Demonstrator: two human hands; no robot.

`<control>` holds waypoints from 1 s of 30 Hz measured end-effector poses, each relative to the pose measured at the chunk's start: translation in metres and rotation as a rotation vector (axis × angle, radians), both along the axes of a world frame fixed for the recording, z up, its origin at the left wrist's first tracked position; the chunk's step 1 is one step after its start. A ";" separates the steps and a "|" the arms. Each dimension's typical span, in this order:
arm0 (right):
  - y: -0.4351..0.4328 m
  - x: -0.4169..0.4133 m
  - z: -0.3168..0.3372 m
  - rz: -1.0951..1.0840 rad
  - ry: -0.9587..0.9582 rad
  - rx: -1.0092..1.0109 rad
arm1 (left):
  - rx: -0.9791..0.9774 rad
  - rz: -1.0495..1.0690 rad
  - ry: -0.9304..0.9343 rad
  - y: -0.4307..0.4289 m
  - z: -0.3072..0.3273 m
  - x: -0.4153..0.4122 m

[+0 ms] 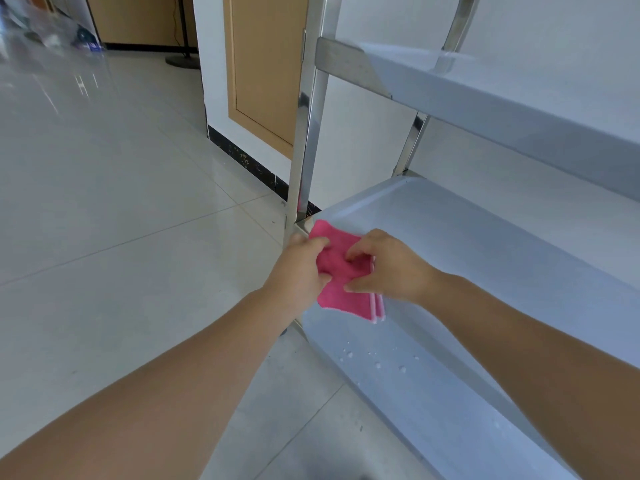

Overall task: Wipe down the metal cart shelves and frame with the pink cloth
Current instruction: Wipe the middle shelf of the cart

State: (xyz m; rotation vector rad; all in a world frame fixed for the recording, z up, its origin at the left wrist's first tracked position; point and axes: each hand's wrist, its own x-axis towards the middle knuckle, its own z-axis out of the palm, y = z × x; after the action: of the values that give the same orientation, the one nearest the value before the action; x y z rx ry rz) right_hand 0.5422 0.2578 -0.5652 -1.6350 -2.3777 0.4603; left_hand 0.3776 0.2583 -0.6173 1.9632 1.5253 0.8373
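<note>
A folded pink cloth hangs between both hands at the near left corner of the metal cart's middle shelf. My left hand pinches its left side, next to the cart's upright post. My right hand grips the cloth's upper right part with thumb and fingers. The cloth's lower folded edges droop free over the shelf's front rim. An upper shelf runs above. Water drops sit on the lower shelf below the cloth.
Pale glossy floor tiles spread to the left. A white wall with a black baseboard and a wooden door panel stand behind the cart. Clutter and a black stand base lie far back.
</note>
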 end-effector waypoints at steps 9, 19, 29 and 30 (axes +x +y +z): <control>-0.008 -0.003 -0.004 -0.023 -0.175 0.034 | -0.126 -0.045 -0.037 -0.005 0.014 -0.010; -0.015 0.013 0.024 -0.186 0.264 0.073 | 0.172 -0.012 -0.032 -0.003 0.053 -0.006; -0.017 0.048 0.042 -0.246 0.670 -0.291 | 0.062 -0.107 -0.093 0.003 0.064 0.005; -0.017 0.050 0.040 -0.254 0.695 -0.278 | 0.062 -0.116 -0.119 0.003 0.064 0.007</control>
State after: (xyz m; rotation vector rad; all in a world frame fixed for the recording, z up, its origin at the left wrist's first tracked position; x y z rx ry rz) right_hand 0.5921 0.2406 -0.5255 -1.5121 -1.6288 1.1277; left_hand 0.3844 0.2608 -0.5535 1.9874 1.3193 0.9440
